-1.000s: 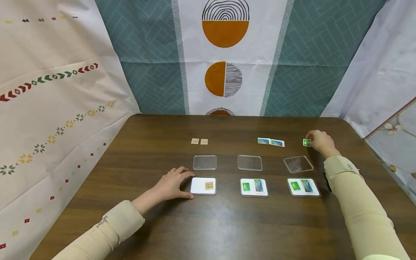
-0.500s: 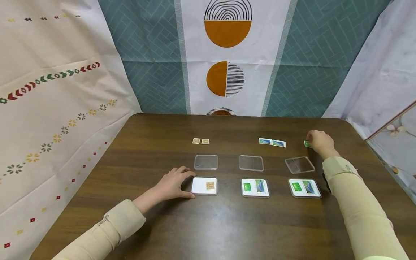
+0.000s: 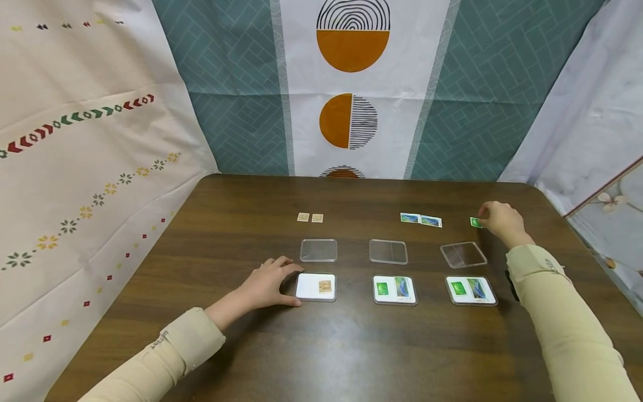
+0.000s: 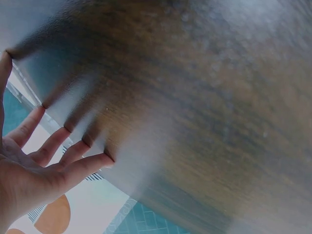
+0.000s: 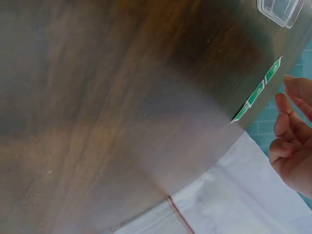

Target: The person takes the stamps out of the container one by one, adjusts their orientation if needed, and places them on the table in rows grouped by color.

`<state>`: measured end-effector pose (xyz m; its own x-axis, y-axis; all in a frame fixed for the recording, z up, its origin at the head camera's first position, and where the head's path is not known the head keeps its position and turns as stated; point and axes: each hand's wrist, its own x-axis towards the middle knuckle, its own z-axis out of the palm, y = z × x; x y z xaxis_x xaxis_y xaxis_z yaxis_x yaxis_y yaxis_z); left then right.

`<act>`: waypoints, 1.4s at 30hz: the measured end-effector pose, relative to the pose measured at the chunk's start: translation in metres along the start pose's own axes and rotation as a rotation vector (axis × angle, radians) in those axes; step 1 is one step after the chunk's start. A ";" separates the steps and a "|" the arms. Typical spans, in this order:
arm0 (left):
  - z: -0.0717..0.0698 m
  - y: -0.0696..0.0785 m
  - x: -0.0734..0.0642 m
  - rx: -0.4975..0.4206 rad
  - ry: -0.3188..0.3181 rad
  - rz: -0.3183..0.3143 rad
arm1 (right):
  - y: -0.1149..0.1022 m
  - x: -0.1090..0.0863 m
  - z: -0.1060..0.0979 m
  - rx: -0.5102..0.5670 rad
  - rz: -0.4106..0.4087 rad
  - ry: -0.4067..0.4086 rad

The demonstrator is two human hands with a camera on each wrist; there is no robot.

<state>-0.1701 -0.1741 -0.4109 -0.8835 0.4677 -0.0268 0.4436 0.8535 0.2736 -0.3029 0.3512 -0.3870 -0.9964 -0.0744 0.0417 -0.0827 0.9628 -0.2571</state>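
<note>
My left hand (image 3: 269, 283) rests on the table with spread fingers and thumb at the left edge of a clear case (image 3: 306, 286), which holds a white insert with a tan stamp (image 3: 325, 286). In the left wrist view, my left fingertips (image 4: 108, 160) touch the tabletop. My right hand (image 3: 504, 222) is at a green stamp (image 3: 475, 222) near the far right. In the right wrist view, my right hand (image 5: 295, 134) hovers apart from a row of three green stamps (image 5: 255, 93), fingers loosely bent and no stamp seen between them.
Two more cases, a middle one (image 3: 394, 298) and a right one (image 3: 470, 298), each show a green and a landscape stamp. Clear covers (image 3: 318, 258) lie behind the cases. Two tan stamps (image 3: 303, 217) and two landscape stamps (image 3: 410, 218) lie farther back.
My right hand has shifted slightly to the right, so more of the green stamp shows. My left hand stays beside the left case. The head view has turned slightly.
</note>
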 end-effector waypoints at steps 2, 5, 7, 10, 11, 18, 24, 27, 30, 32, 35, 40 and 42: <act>0.001 0.000 0.000 -0.003 -0.003 0.004 | 0.001 -0.002 0.000 0.004 -0.003 -0.007; 0.001 0.001 -0.001 -0.012 -0.010 0.006 | 0.001 -0.004 0.001 0.011 -0.008 -0.014; 0.002 0.001 -0.001 -0.017 -0.012 0.005 | 0.000 -0.006 0.002 0.025 -0.017 -0.019; 0.002 0.001 -0.001 -0.016 -0.009 0.003 | -0.003 -0.008 0.004 0.043 -0.042 -0.022; 0.002 0.001 -0.001 -0.015 -0.009 0.004 | -0.004 -0.009 0.004 0.048 -0.054 -0.021; 0.003 0.000 -0.001 -0.016 -0.012 -0.001 | -0.019 -0.014 0.007 0.060 -0.130 -0.012; 0.002 0.001 0.000 -0.003 -0.004 0.011 | -0.039 -0.023 0.008 0.085 -0.175 0.008; 0.001 0.001 0.000 0.001 -0.002 0.014 | -0.051 -0.027 0.007 0.099 -0.207 0.012; 0.000 0.001 0.000 0.003 0.002 0.014 | -0.062 -0.030 0.005 0.108 -0.233 0.021; 0.001 0.000 0.000 0.003 0.002 0.013 | -0.069 -0.031 0.004 0.112 -0.248 0.023; 0.001 0.000 0.000 -0.003 0.002 0.012 | -0.080 -0.033 0.002 0.119 -0.271 0.022; 0.002 -0.001 0.001 0.001 -0.001 -0.002 | -0.101 -0.039 0.004 0.147 -0.323 0.024; 0.002 -0.001 0.001 0.003 -0.002 -0.003 | -0.107 -0.042 0.007 0.159 -0.335 0.016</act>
<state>-0.1715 -0.1738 -0.4136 -0.8844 0.4657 -0.0298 0.4414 0.8556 0.2702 -0.2521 0.2494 -0.3682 -0.9132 -0.3733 0.1635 -0.4076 0.8333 -0.3734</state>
